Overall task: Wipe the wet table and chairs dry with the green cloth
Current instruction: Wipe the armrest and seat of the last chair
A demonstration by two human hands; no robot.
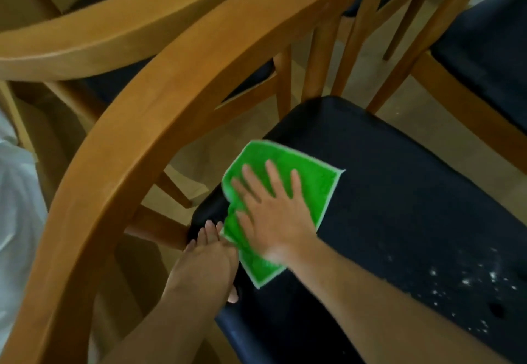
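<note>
Fingers (271,175) of your right hand (273,215) lie straight and spread, flat on the green cloth (310,181), pressing it down without curling around it. That cloth sits on the rear left part of the dark seat (399,192) of the nearest chair, one corner pointing toward the seat's middle and another toward your forearm. Your left hand (205,261) rests at the seat's left edge, just beside the cloth: its fingertips (209,228) reach over the cushion's corner and the thumb shows at the lower edge, so the hand seems to grip the cushion, though how tightly the fingers curl you cannot tell from here.

Outward from the hands, the seat's near right area carries scattered white droplets (467,281). The chair's curved wooden backrest (148,124) arcs across the left of the view, between you and the seat. A second chair's curved back rail (85,41) lies beyond it, upper left. At the right edge, another dark-seated chair (484,50) stands apart on pale floor (399,95). Something white (17,192) shows at the far left.
</note>
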